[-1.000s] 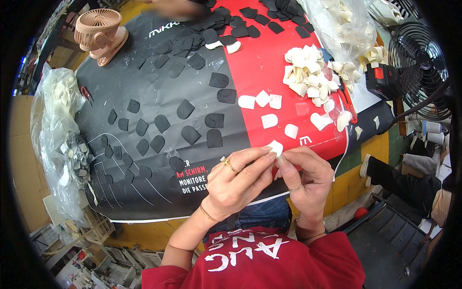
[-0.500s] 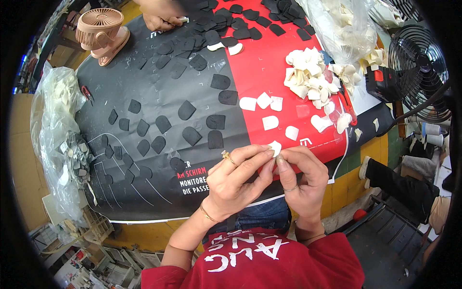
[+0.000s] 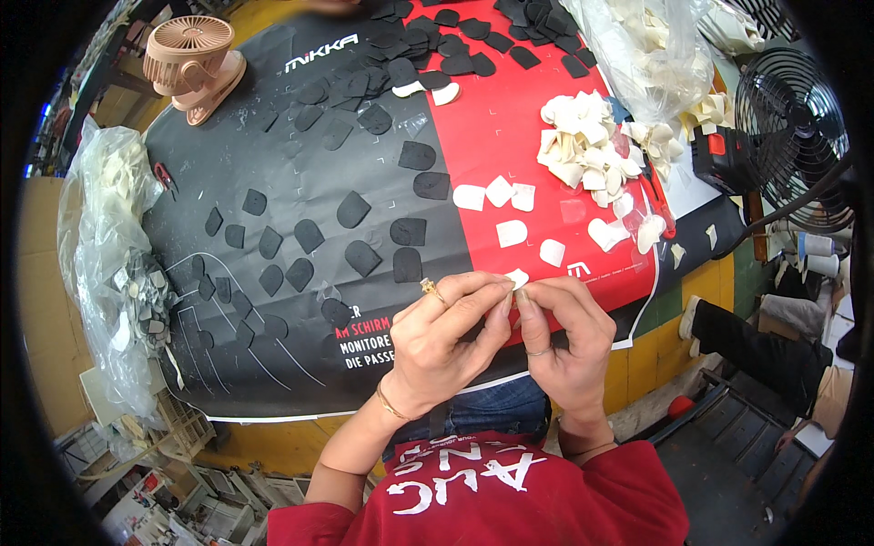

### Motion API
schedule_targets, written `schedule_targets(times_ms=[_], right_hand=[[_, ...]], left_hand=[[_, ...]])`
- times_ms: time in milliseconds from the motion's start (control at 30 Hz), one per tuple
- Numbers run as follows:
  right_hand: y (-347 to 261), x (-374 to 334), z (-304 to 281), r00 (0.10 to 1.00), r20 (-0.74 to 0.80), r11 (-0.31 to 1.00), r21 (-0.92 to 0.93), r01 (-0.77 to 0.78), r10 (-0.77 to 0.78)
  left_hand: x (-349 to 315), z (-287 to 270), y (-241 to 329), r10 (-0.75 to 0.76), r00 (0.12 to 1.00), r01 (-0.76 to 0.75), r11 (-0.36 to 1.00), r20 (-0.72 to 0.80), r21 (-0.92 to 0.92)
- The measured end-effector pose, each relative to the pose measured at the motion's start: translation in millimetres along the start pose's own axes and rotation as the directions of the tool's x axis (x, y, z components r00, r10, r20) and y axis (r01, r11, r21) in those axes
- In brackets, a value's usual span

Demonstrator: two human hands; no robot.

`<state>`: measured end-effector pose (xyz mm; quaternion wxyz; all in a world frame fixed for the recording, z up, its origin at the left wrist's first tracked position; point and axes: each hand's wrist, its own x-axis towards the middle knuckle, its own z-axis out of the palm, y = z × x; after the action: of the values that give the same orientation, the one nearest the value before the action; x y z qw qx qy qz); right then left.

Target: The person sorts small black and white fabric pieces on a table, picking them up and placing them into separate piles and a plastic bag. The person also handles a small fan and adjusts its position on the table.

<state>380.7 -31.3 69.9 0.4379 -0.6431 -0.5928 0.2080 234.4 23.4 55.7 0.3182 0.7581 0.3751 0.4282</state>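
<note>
Between my fingertips, over the near edge of the red part of the mat, is a small white piece [image 3: 517,278] with a rounded end. My left hand [image 3: 446,332] pinches it from one side and my right hand [image 3: 566,332] from the other; the fingers cover its lower part. Just beyond lie several flat white pieces [image 3: 512,233] of similar shape. Many black rounded pieces [image 3: 362,258] are spread over the dark part of the mat to the left. A loose heap of cream-white pieces [image 3: 587,136] sits farther right.
The table mat [image 3: 364,164] is half black, half red. A pink fan [image 3: 193,64] stands far left, a black fan [image 3: 790,136] far right. Plastic bags [image 3: 107,264] of pieces flank both sides. Red-handled pliers [image 3: 657,202] and snips [image 3: 165,177] lie near the edges.
My fingers have shifted slightly around the white piece, and less of it shows. At the far edge, another person's hand has drawn back almost out of view.
</note>
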Motion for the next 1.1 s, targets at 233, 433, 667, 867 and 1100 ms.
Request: schedule_targets(times_ms=[233,433,667,867,1100], right_hand=[[-0.8,-0.9,0.9,0.998,0.021,0.993,0.101,-0.061,0.06],[1.5,-2.5,-8.1,0.984,0.087,0.932,0.317,-0.176,0.156],[16.7,-18.3,-25.7,0.939,0.076,0.787,0.526,-0.323,0.334],[30.1,-18.8,-41.7,0.984,-0.035,0.901,0.408,-0.146,0.175],[3.8,-7.5,-18.3,0.997,0.048,0.892,0.444,-0.079,0.064]], left_hand=[[-3.1,0.4,2.4,-0.266,0.963,0.261,0.906,0.031,-0.333],[-4.8,-2.7,3.0,-0.567,0.809,0.524,0.577,0.154,-0.627],[-3.2,-1.8,-3.7,-0.557,0.828,0.421,0.54,0.066,-0.729],[-7.3,-2.4,0.6,-0.494,0.817,0.486,0.311,0.298,-0.817],[-10.5,0.5,8.8,-0.475,0.746,0.561,0.07,0.467,-0.825]])
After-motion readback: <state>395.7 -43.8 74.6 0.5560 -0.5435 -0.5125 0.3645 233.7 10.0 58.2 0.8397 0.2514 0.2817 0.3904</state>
